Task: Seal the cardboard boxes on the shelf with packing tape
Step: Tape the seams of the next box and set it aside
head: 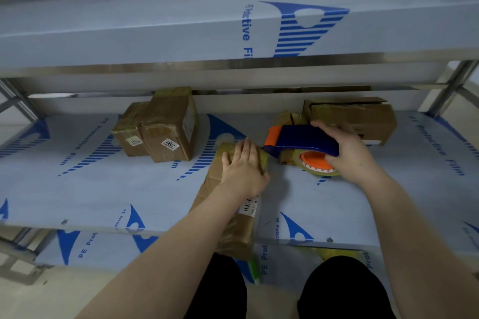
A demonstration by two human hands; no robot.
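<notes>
A long cardboard box (234, 230) lies on the film-covered shelf (103, 189), its near end overhanging the shelf's front edge. My left hand (243, 168) presses flat on the box's far end with straight fingers. My right hand (350, 153) grips a blue and orange tape dispenser (298, 140) holding a roll of clear tape (317, 164). The dispenser's orange front end sits just right of the box's far end. A small box behind the dispenser is mostly hidden.
Two taped boxes (168, 129) with white labels stand together at the back left. A longer box (357, 116) with an open-looking top lies at the back right. An upper shelf (233, 33) overhangs closely. Steel posts (451, 88) stand at the corners.
</notes>
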